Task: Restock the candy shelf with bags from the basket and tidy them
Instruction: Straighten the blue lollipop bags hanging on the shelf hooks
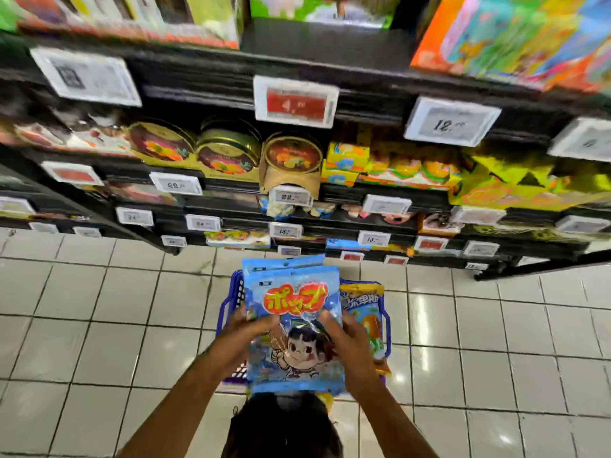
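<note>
A stack of light-blue candy bags with red-and-yellow lettering and a cartoon child sits between my hands, above the blue basket on the floor. My left hand grips the stack's left edge, thumb across the front. My right hand grips its right edge the same way. At least one more blue bag shows behind the front one. An orange-and-yellow bag lies in the basket to the right of the stack. The black candy shelf rises just beyond the basket.
The shelves hold round tins, yellow boxes and bright packs, with price tags along the edges. White tiled floor spreads left and right of the basket. The picture is blurred by motion.
</note>
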Demonstrator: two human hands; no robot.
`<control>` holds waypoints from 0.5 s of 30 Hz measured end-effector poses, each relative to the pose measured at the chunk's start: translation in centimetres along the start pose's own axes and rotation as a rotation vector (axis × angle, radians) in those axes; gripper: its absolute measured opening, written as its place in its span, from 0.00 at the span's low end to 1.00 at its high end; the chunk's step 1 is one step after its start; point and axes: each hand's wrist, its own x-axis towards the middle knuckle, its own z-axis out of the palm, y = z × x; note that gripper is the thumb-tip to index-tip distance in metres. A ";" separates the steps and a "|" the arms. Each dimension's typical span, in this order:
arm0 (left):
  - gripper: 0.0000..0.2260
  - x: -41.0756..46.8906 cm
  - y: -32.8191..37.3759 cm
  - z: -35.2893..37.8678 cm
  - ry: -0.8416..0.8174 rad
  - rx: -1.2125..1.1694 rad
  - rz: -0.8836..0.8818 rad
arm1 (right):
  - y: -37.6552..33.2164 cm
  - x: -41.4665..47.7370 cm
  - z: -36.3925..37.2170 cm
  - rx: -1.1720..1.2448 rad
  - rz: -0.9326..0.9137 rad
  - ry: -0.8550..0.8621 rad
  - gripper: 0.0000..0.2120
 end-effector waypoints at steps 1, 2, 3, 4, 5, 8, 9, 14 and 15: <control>0.27 -1.8 2.3 1.0 -0.019 0.015 0.041 | -2.9 -1.3 -0.3 -0.033 -0.043 0.001 0.21; 0.23 -3.6 4.7 2.2 -0.044 0.053 0.097 | -5.9 -2.7 -0.6 -0.051 -0.080 0.001 0.24; 0.19 -5.5 7.2 3.4 -0.078 0.099 0.152 | -8.8 -3.9 -0.9 -0.055 -0.129 -0.004 0.27; 0.17 -7.0 9.5 4.6 -0.109 0.134 0.199 | -11.8 -5.2 -1.2 -0.052 -0.193 -0.006 0.28; 0.17 -8.3 11.5 5.7 -0.132 0.144 0.245 | -14.4 -6.2 -1.4 -0.044 -0.250 -0.001 0.27; 0.38 -12.3 17.6 9.0 -0.096 0.139 0.387 | -23.1 -10.1 -1.4 -0.066 -0.408 0.056 0.26; 0.46 -13.6 19.6 10.2 -0.103 0.125 0.405 | -25.7 -11.4 -1.3 -0.072 -0.463 0.085 0.22; 0.19 -20.5 29.1 15.5 -0.218 0.259 0.650 | -35.8 -17.8 -0.8 -0.084 -0.679 0.187 0.23; 0.23 -21.7 30.6 16.3 -0.212 0.261 0.697 | -37.2 -18.6 -0.9 -0.079 -0.722 0.199 0.24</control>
